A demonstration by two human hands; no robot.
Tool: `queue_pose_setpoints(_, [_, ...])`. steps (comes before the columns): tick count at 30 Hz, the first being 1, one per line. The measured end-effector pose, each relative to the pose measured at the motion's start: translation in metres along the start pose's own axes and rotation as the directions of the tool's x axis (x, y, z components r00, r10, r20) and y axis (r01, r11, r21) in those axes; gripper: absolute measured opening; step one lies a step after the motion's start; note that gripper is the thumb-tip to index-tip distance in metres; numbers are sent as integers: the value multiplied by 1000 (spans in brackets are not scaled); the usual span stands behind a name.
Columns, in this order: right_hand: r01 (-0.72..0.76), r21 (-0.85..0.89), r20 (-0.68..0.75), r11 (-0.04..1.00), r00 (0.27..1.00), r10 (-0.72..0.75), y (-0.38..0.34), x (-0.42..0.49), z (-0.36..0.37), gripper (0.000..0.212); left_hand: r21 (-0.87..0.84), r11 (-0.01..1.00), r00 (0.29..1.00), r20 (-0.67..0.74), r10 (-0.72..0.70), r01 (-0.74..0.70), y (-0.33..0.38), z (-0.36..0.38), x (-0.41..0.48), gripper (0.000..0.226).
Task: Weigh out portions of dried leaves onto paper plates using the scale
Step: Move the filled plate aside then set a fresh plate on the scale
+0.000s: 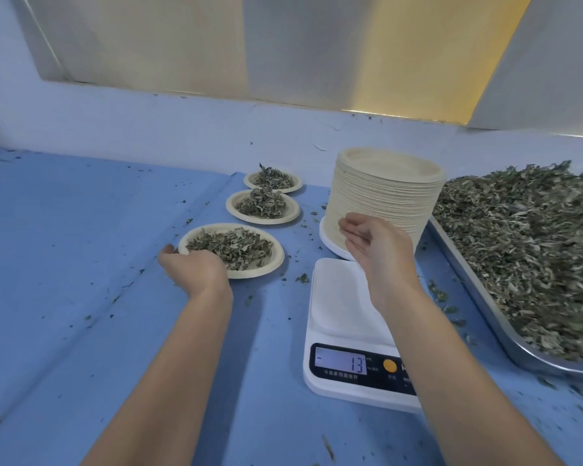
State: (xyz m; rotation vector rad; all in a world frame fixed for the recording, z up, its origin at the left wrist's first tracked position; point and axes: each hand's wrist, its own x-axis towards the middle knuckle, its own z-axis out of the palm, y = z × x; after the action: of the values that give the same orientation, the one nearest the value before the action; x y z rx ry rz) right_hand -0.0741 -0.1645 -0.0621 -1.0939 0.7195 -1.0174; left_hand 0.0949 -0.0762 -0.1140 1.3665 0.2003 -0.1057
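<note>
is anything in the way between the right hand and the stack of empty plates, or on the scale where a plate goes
Nothing visible. The right hand sits just in front of the plate stack, fingers relaxed, with no object between them. The part of the scale platform that shows is bare.

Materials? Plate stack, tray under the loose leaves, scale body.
Plate stack: looks like pressed paper pulp, matte beige, with thin layered rims.
Tray: likely stainless steel, going by the grey rim with a dull metallic shine.
Scale: probably moulded plastic, smooth white with a slight sheen and rounded corners.
</note>
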Motion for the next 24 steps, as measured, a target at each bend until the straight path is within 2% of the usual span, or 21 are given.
queue_pose_setpoints(7, [-13, -5, 18, 1000, 1000, 13, -2, -2, 0, 26, 114, 993, 1000, -10, 17, -16, 3, 14, -17, 59])
queue_pose_setpoints(15, [-11, -30, 27, 999, 1000, 11, -2, -4, -2, 28, -58, 996, 994, 79, 72, -67, -4, 20, -25, 54])
queue_pose_setpoints(20, [-11, -37, 34, 999, 999, 12, -2, -5, -2, 28, -33, 998, 989, 137, 56, -52, -4, 21, -21, 52])
queue_pose_setpoints(24, [-6, -49, 48, 999, 999, 8, -1, -5, -2, 28, -4, 997, 989, 124, 83, -83, -5, 21, -24, 52])
